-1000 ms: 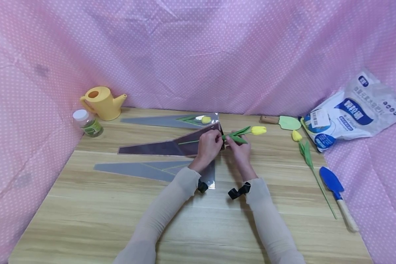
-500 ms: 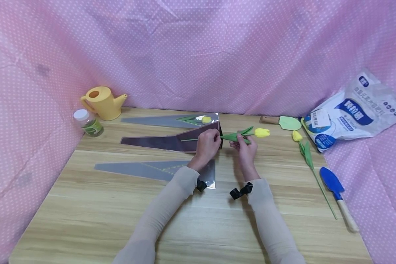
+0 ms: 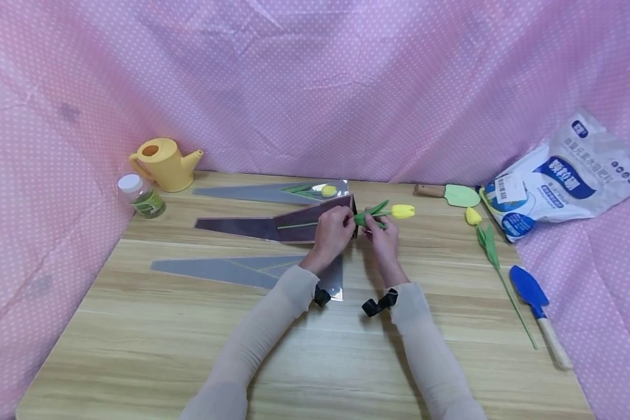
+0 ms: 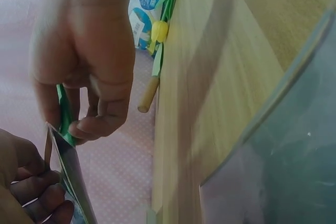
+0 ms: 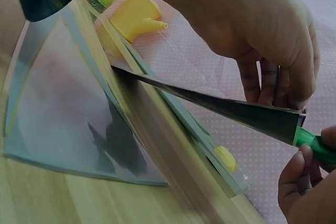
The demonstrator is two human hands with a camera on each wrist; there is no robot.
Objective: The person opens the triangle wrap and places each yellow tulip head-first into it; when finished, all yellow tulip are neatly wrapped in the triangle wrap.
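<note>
My left hand [image 3: 333, 233] pinches the upper edge of a dark, tapering flower sleeve [image 3: 236, 227] near its wide mouth. With thumb and fingers, my right hand [image 3: 383, 239] holds a yellow tulip [image 3: 402, 211] by its green leaves just outside that mouth. The stem shows through the sleeve's film, pointing left, while the bloom sticks out to the right. In the right wrist view, the sleeve [image 5: 236, 111] slants up off the table and the leaves [image 5: 315, 145] sit at its opening. The left wrist view shows both hands close together, the bloom hidden.
Behind lies a clear sleeve [image 3: 231, 191] with a tulip inside; another clear sleeve [image 3: 205, 271] lies in front. A watering can [image 3: 163, 166] and a jar [image 3: 142, 197] stand left. Rightward are a loose tulip [image 3: 488, 245], green trowel [image 3: 461, 196], blue trowel [image 3: 529, 291] and white bag [image 3: 562, 181].
My right hand and the tulip first shifted right, then came back left toward the sleeve's mouth. The stem now reaches further left inside the sleeve. My left hand has stayed nearly in place.
</note>
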